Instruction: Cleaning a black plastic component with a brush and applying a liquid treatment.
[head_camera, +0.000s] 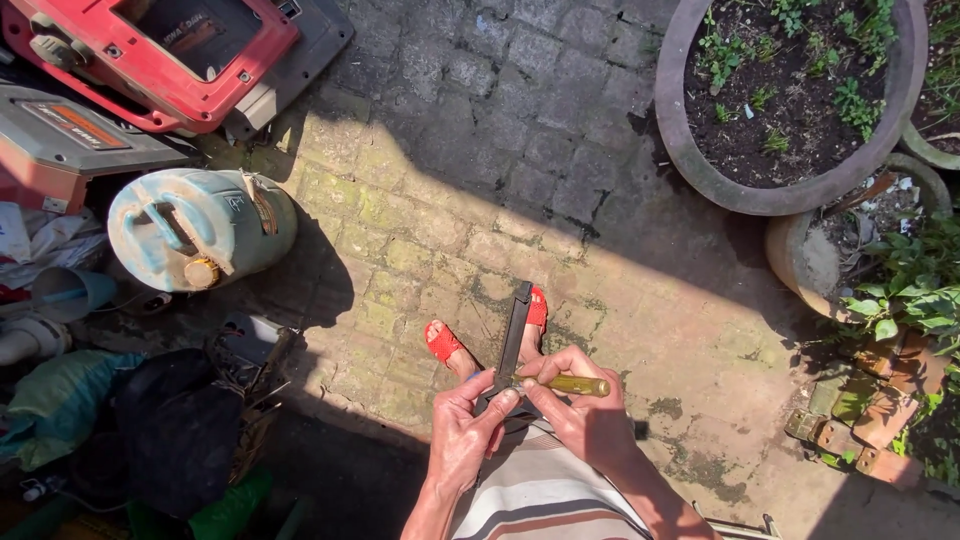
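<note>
Sharpening stone (515, 330), a long dark bar, stands tilted at lower centre of the frame, its far end on the paving (420, 150) between red sandals (443, 342). The left hand (465, 430) clenches its near end; the right hand (580, 405) grips a yellow-handled tool (575, 385) laid across it. This looks like mid-sharpening; the next stroke likely calls for a steady angle.

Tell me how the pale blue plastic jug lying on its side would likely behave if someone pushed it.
The pale blue plastic jug looks rounded and lies on its side, so it would probably roll on the mossy paving bricks. The plastic looks thin, so it is likely light if empty. Its moulded handle may stop the roll early.
</note>
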